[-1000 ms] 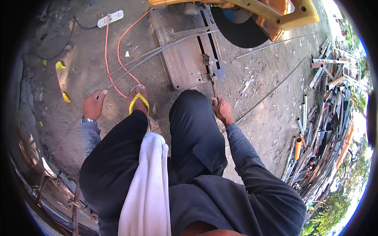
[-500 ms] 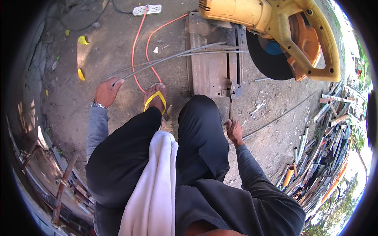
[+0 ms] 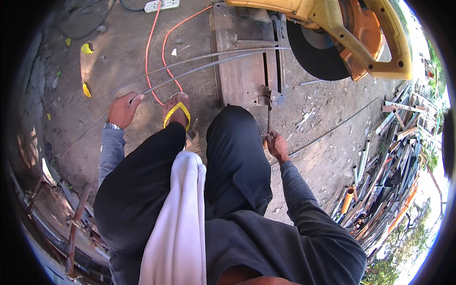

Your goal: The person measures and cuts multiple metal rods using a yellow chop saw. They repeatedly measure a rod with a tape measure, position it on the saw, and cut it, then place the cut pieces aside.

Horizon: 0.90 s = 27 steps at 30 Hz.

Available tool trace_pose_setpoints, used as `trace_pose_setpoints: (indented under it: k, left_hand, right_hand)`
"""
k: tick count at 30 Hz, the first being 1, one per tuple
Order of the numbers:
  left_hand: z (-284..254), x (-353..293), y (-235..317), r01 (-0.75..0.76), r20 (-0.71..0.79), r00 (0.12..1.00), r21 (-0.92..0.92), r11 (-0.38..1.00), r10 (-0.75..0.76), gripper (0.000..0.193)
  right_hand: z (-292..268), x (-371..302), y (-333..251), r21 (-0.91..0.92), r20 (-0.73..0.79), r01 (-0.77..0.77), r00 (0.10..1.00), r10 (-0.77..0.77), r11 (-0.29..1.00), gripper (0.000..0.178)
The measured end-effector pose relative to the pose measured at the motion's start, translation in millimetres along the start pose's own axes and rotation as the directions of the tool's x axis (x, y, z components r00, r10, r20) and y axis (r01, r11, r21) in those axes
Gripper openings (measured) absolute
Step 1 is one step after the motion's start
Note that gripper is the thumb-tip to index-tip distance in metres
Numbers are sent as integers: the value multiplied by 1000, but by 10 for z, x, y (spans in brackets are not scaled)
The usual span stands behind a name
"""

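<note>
My left hand (image 3: 122, 110) is closed around a thin ribbed steel rod (image 3: 190, 72). The rod runs up to the right onto the rusty base (image 3: 242, 76) of a yellow chop saw (image 3: 351, 38). A second rod (image 3: 190, 60) lies just beyond the held one, its right end reaching close to the black cutting disc (image 3: 311, 59). Below the base, my right hand (image 3: 277, 146) grips the end of the clamp handle (image 3: 269, 121), which extends from the metal clamp (image 3: 273, 97). The disc stands raised above the base, off to the right of the clamp.
An orange cord (image 3: 148, 52) runs from a white power strip (image 3: 162, 5) past my sandalled foot (image 3: 178, 111). Scrap pipes and bars (image 3: 380, 185) are heaped at the right. A wrench (image 3: 305, 118) and a long rod (image 3: 332, 130) lie on the ground right of the saw.
The held rod's far end has shifted toward me; it crossed the second rod before and now lies on its near side. The whole view has shifted slightly. Both hands keep their grips.
</note>
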<state>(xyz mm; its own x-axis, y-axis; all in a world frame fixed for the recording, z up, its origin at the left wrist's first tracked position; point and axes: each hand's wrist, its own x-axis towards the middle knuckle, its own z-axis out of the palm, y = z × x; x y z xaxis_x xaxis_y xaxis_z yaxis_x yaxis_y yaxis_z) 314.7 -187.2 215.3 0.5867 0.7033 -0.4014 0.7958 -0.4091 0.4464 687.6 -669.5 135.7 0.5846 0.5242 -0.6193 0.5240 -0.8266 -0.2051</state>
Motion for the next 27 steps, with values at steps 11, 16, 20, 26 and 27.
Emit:
trace_pose_setpoints:
  k: [11, 16, 20, 26, 27]
  left_hand:
    - [348, 360, 100, -226, -11, 974, 27, 974, 226, 42]
    - [693, 579, 269, -363, -20, 931, 10, 932, 364, 35]
    - [973, 740, 479, -425, 15, 905, 26, 905, 425, 28]
    - [1047, 872, 1056, 93, 197, 980, -492, 866, 6, 35]
    - [995, 888, 1086, 12, 159, 986, -357, 934, 49, 39]
  right_hand:
    - [-390, -23, -240, 271, -329, 83, 944, 12, 959, 40]
    - [-850, -215, -783, 428, -411, 205, 911, -12, 880, 33]
    - [-892, -303, -845, 438, -404, 199, 915, -6, 877, 34]
    - [-684, -423, -445, 608, -340, 108, 931, 135, 786, 33]
    - [-663, -461, -408, 620, -348, 114, 927, 142, 776, 33]
